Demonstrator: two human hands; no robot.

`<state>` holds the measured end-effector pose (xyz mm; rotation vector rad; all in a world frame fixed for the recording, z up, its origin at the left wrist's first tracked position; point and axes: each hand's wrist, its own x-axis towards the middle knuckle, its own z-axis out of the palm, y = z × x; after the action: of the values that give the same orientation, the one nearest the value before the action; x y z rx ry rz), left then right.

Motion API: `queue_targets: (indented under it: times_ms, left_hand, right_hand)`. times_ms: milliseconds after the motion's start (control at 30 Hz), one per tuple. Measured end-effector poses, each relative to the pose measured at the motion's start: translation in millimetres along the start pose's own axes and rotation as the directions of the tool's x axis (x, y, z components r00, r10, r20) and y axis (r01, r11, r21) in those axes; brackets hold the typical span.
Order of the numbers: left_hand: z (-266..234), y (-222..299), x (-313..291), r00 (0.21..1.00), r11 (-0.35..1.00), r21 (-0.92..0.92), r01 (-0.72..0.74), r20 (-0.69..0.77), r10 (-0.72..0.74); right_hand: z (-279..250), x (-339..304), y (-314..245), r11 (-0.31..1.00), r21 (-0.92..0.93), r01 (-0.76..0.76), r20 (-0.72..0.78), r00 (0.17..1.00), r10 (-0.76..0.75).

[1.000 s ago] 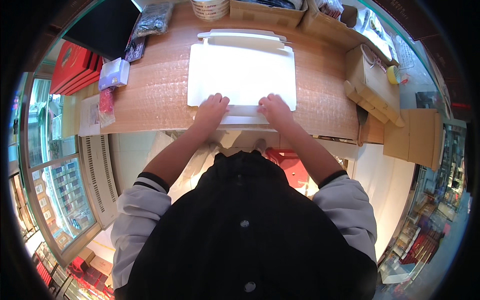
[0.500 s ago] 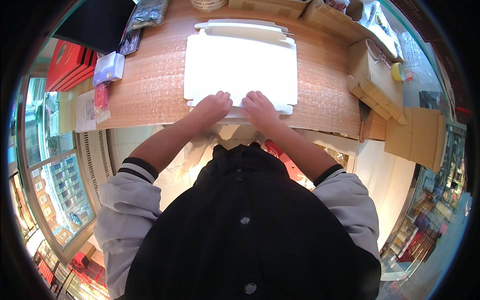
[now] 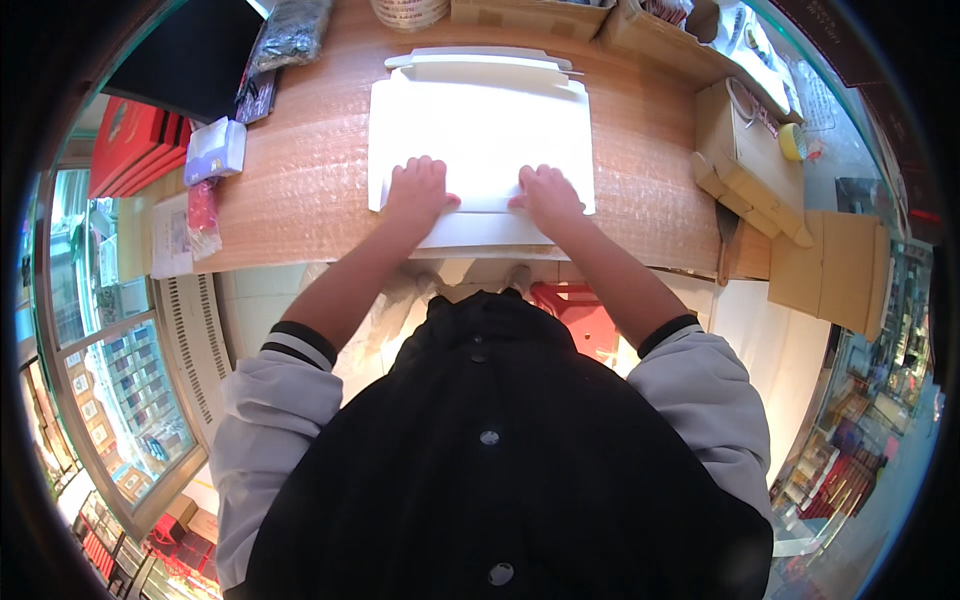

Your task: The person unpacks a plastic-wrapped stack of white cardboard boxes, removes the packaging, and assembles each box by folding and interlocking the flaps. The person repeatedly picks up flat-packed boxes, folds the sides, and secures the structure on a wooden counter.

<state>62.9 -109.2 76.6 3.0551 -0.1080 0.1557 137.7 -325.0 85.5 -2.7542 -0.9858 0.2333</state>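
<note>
A flat white cardboard box blank point(image 3: 480, 130) lies on the table, with folded flaps raised along its far edge. My left hand point(image 3: 418, 195) rests on its near left part, fingers bent on the board and thumb stretched toward the middle. On the near right part sits my right hand point(image 3: 550, 198), its fingers also bent and its thumb pointing inward. Both thumbs lie close to the near crease. Between my wrists, the near flap point(image 3: 485, 231) extends toward me past that crease. Neither hand appears to grip the board; my palms' undersides are hidden.
The wooden table point(image 3: 310, 150) has its front edge just before me. Left stand a purple-white packet point(image 3: 215, 148), red boxes point(image 3: 135, 145) and a dark screen point(image 3: 185, 50). To the right are a cardboard box point(image 3: 745, 150), a tape roll point(image 3: 793, 142) and a scraper point(image 3: 727, 240) near the edge.
Both hands have moved outward, away from each other, and slightly farther onto the board. The near flap now shows as a wider strip toward me. My thumbs have spread inward.
</note>
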Motion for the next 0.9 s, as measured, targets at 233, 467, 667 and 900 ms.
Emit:
queue_targets:
  times_ms: [233,467,667,900]
  left_hand:
    - [16,18,-2,0.988,0.969,-0.203,-0.139,0.045,0.151]
    - [38,-4,-18,0.967,0.970,-0.155,-0.188,-0.204,0.154]
    - [32,-12,-20,0.996,0.918,-0.395,0.045,-0.048,-0.069]
    - [-1,14,-16,0.973,0.873,-0.487,0.011,-0.198,-0.122]
  right_hand:
    - [14,9,-48,0.994,0.098,-0.058,0.148,0.988,0.043]
    - [40,1,-32,0.987,0.156,0.049,-0.241,0.971,-0.010]
    - [40,-24,18,0.993,0.116,-0.038,-0.355,0.932,0.077]
    - [24,-22,22,0.852,0.479,-0.209,-0.196,0.921,0.337]
